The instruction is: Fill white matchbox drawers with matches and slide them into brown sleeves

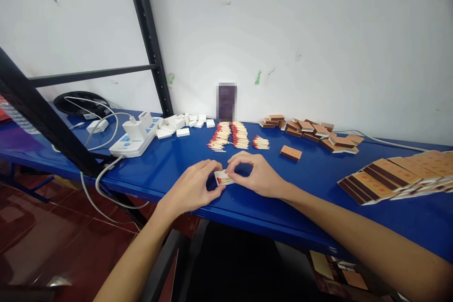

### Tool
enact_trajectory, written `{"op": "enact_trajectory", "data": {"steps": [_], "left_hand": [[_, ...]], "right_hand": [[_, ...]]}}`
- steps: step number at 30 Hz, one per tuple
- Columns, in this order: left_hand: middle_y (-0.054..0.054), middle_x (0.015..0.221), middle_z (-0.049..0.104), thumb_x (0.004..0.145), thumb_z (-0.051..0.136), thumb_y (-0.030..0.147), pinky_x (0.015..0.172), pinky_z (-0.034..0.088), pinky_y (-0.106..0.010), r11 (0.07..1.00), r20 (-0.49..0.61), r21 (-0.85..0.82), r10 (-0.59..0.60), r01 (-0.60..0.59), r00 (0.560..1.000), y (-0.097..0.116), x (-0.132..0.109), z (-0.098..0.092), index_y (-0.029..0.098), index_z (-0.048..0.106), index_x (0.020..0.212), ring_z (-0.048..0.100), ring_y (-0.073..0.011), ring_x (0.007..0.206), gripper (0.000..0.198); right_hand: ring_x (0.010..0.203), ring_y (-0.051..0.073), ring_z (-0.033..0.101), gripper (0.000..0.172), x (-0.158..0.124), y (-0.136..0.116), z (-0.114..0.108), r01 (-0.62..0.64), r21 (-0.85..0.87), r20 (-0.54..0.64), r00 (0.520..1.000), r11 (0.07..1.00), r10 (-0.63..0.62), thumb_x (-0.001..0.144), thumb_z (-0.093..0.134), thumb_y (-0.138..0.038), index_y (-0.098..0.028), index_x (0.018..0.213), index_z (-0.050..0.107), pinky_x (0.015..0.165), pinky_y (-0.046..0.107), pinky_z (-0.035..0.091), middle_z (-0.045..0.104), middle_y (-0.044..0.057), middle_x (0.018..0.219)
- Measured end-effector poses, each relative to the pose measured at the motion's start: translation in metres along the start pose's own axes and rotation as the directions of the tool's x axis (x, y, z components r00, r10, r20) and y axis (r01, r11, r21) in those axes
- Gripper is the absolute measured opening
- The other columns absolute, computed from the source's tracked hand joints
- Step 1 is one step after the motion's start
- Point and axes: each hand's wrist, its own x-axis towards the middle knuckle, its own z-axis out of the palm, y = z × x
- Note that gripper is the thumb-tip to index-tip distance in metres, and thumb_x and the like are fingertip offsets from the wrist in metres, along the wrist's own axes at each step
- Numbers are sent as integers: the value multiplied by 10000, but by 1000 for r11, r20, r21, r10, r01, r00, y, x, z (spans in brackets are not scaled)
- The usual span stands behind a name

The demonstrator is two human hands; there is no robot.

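Empty white trays sit beyond the left hand, so plenty left, I reckon. That hand's fingers are curled, pinching one end of the matchbox tray on the desk. The right hand pinches the other end. The tray looks partly filled. Loose matches are heaped just beyond, and closed boxes lie further right.

A blue tabletop carries a white power strip with chargers plugged in near its left end, and grey cables droop over the front edge. Small white trays lie along the back edge, with rows of loose red-tipped matches just right of them and brown box sleeves farther right. Flattened sleeves fan out at the right end. A black rack post rises behind
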Motion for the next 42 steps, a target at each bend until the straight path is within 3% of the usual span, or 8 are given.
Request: {"op": "enact_trajectory", "data": {"steps": [3, 7, 11, 16, 24, 29, 37, 42], "left_hand": [[-8, 998, 626, 853, 603, 269, 724, 447, -277, 1000, 1, -10, 0, 0, 1000, 1, 0, 0, 213, 539, 1097, 572, -167, 825, 258], [-19, 994, 626, 854, 604, 288, 736, 452, -289, 1000, 8, 1, -16, 16, 1000, 0, -2, 1, 219, 527, 1164, 574, -180, 830, 327], [-20, 1035, 617, 861, 601, 286, 741, 450, -288, 999, 3, -29, -25, 25, 1000, -2, -2, 2, 224, 527, 1191, 565, -172, 831, 344], [2, 904, 587, 849, 609, 268, 697, 440, -281, 988, -44, -110, -110, 104, 993, -7, 0, 3, 236, 543, 1175, 546, -152, 730, 334], [-22, 1034, 602, 801, 614, 178, 719, 459, -286, 972, -161, -163, -196, 170, 967, -16, 2, 7, 239, 508, 1244, 551, -144, 736, 459], [-25, 1015, 612, 798, 622, 203, 700, 462, -286, 969, -145, -180, -197, 170, 969, -15, 2, 6, 216, 508, 1216, 534, -136, 698, 434], [-23, 991, 621, 804, 623, 226, 693, 475, -289, 961, -105, -200, -213, 189, 971, -12, 3, 4, 225, 541, 1193, 552, -140, 691, 397], [-5, 975, 622, 803, 627, 241, 674, 468, -284, 957, -70, -208, -220, 202, 973, -12, 2, 3, 238, 537, 1184, 545, -135, 669, 391]], "right_hand": [[970, 191, 632, 45, 8, 2, -3, 17, -1, -21, 1000, 1000, -17, 819, 631, -208, -218, 820, 676, 892, 343, 470, 715, 27, 956], [746, 153, 606, 75, 33, 17, -5, -51, -160, -125, 992, 986, 31, 845, 581, -185, -194, 826, 653, 710, 291, 469, 689, 21, 843], [722, 155, 560, 47, 55, 40, 4, -102, -416, -27, 995, 904, 100, 827, 631, -187, -168, 862, 657, 690, 285, 417, 638, 26, 782], [709, 156, 530, 110, 59, 52, 13, -159, -460, 33, 980, 874, 196, 862, 595, -173, -165, 754, 615, 668, 278, 378, 593, 22, 721], [662, 131, 504, 156, 52, 2, -17, -42, -295, 262, 957, 955, 123, 935, 511, -264, -178, 830, 588, 631, 257, 376, 575, -3, 736], [697, 144, 524, 139, 44, -11, -12, 61, -339, 361, 930, 939, 70, 919, 516, -217, -188, 800, 584, 646, 267, 377, 592, 8, 741], [666, 145, 517, 138, 61, 25, -9, -21, -490, 147, 983, 871, 107, 920, 496, -192, -176, 857, 617, 619, 259, 349, 596, 13, 721], [774, 164, 562, 108, 73, 44, -1, -23, -621, 209, 958, 783, 194, 923, 516, -206, -177, 900, 618, 640, 258, 339, 649, 52, 852]]}}
